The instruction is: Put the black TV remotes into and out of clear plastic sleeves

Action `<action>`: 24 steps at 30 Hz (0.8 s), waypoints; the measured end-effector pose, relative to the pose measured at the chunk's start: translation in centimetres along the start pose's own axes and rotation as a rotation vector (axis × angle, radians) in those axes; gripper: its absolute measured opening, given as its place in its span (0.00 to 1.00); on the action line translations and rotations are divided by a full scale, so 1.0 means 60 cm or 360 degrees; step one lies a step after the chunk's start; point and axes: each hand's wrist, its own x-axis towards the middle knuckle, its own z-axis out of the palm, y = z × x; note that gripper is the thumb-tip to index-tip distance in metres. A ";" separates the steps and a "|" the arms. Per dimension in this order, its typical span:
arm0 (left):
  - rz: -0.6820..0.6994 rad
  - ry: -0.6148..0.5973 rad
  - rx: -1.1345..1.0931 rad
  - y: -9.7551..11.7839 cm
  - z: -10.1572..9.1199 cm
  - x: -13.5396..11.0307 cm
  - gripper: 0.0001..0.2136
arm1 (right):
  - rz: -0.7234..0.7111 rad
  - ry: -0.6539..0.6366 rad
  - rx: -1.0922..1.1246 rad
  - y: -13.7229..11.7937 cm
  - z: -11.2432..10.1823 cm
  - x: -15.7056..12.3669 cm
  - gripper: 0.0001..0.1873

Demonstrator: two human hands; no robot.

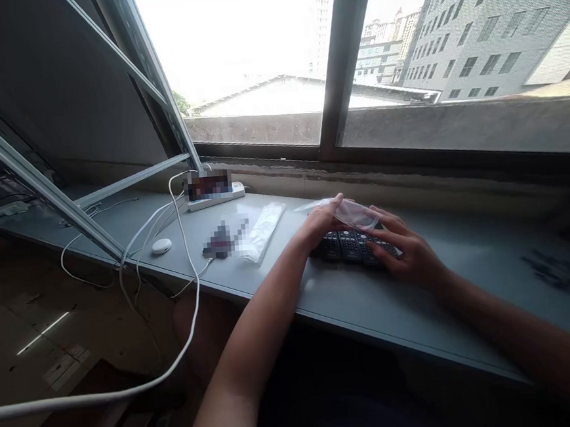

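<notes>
A thin clear plastic bag (357,214) is stretched between my two hands above the table. My left hand (321,224) is closed on the bag's left side, its thumb pointing up and right. My right hand (409,246) has its fingers on the bag's right edge, with the thumb lower down, over the dark devices. Under the bag lie several black, button-covered devices (347,247) side by side, which look like remote controls. My hands and the bag partly cover them.
Left of my hands lies a flat stack of clear plastic bags (263,233). Further left are a blurred-out phone-like item (221,240) on a cable, a round white puck (161,246) and a white power strip (219,196). A white cable (194,313) hangs across the table's front edge. Dark items (563,274) lie far right.
</notes>
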 end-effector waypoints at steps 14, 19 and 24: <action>0.0099 0.0118 -0.0228 0.013 -0.009 0.006 0.19 | -0.0035 -0.0050 0.0038 -0.003 -0.003 0.001 0.25; 0.0240 0.0665 -0.0402 0.020 -0.033 0.019 0.18 | -0.0060 -0.0019 0.0050 -0.003 -0.002 0.000 0.27; 0.0133 0.0501 -0.0369 0.021 -0.034 0.019 0.19 | -0.0040 -0.0008 0.0052 0.000 0.001 -0.007 0.32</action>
